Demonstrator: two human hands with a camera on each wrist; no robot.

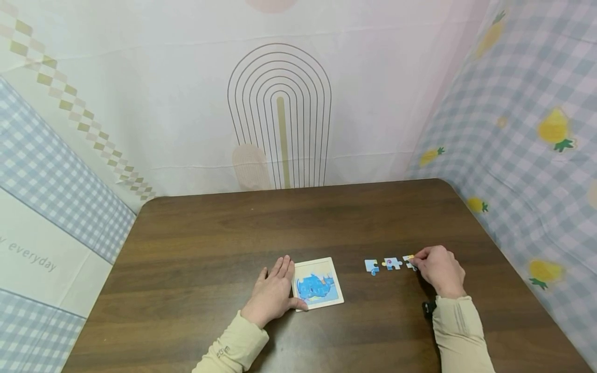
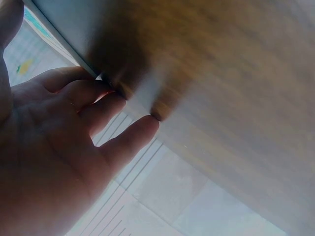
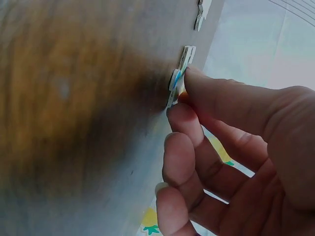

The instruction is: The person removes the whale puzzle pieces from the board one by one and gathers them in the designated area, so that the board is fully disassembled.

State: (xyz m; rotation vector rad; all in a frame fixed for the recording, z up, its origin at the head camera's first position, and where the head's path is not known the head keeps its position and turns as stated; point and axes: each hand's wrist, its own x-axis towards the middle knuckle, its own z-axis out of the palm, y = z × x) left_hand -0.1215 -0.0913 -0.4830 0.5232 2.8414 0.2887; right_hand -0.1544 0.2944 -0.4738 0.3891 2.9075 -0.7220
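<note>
A square puzzle board [image 1: 319, 284] with a blue animal picture lies on the dark wooden table [image 1: 210, 243]. My left hand [image 1: 280, 272] rests flat beside it, fingers straight, thumb against the board's lower left corner. In the left wrist view, the fingertips [image 2: 147, 123] press on the table. Right of the board, three loose puzzle pieces lie in a row: a blue piece [image 1: 371, 266], a middle piece [image 1: 392, 263] and a right-hand piece [image 1: 409, 261]. My right hand [image 1: 418, 260] pinches the right-hand piece [image 3: 175, 87] between thumb and forefinger, on the table.
Patterned cloth walls stand close behind the table and along both sides. The table's far edge [image 1: 298, 189] and rounded corners are in view. Bare wood stretches behind the board and pieces.
</note>
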